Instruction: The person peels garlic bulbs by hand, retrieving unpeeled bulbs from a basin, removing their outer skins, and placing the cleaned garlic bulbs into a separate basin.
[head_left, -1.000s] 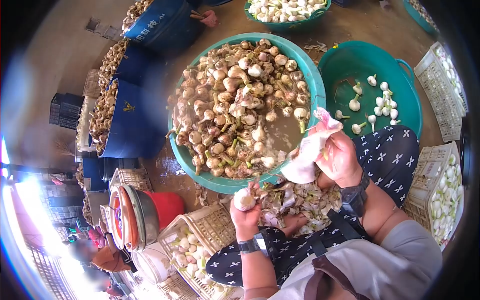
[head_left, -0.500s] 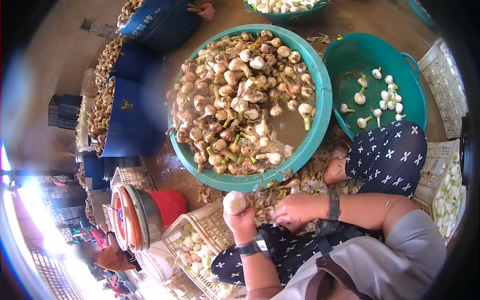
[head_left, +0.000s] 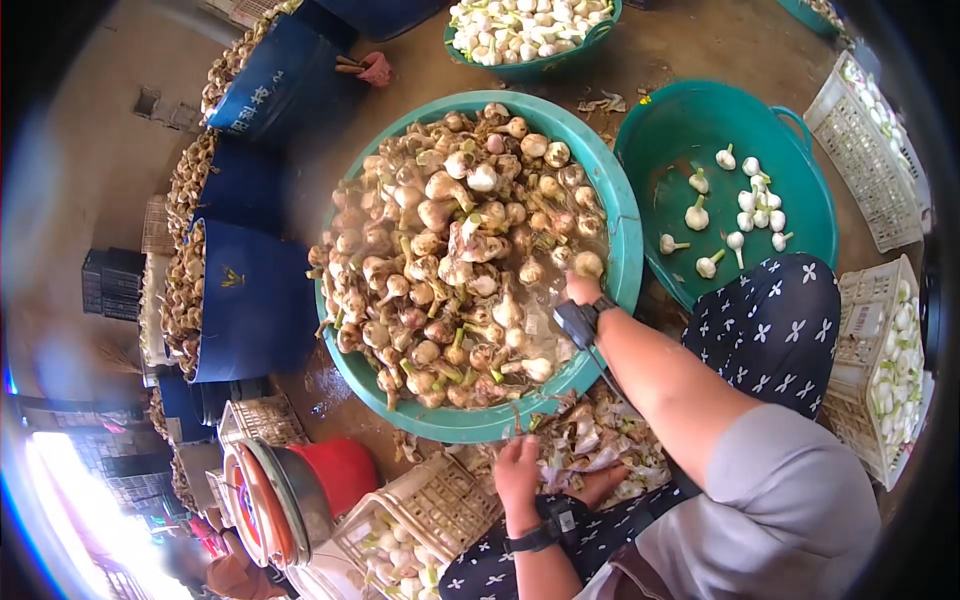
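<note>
The right hand [head_left: 582, 288] reaches into the big tub [head_left: 626, 220], its fingers against a garlic bulb [head_left: 588, 264] near the tub's right side; the hand's own back hides how far they close, so whether they are clamped on it cannot be told. The bulb lies just beyond the knuckles. The right forearm [head_left: 665, 375] runs out long from the grey sleeve [head_left: 790, 480], slanting forward and leftward over the tub's near right rim, with a dark wrist device [head_left: 577, 325] just behind the hand.

To the left of that hand spreads a heap of unpeeled garlic [head_left: 440, 260], stems and roots pointing every way. Right of it, past the rim, sits the green basin [head_left: 690, 130], with loose white bulbs [head_left: 755, 205] inside.

The left hand [head_left: 516, 475] is raised just outside the near rim, its fingers loosely bent and a little apart, pointing forward. The left forearm [head_left: 545, 570] comes up steeply, a black band [head_left: 533, 540] at its wrist. Right of this hand lies a litter of papery skins [head_left: 600, 440], a bare foot [head_left: 598, 486] among them; to its left, just beside, stands a slatted crate [head_left: 440, 505] holding pale garlic
</note>
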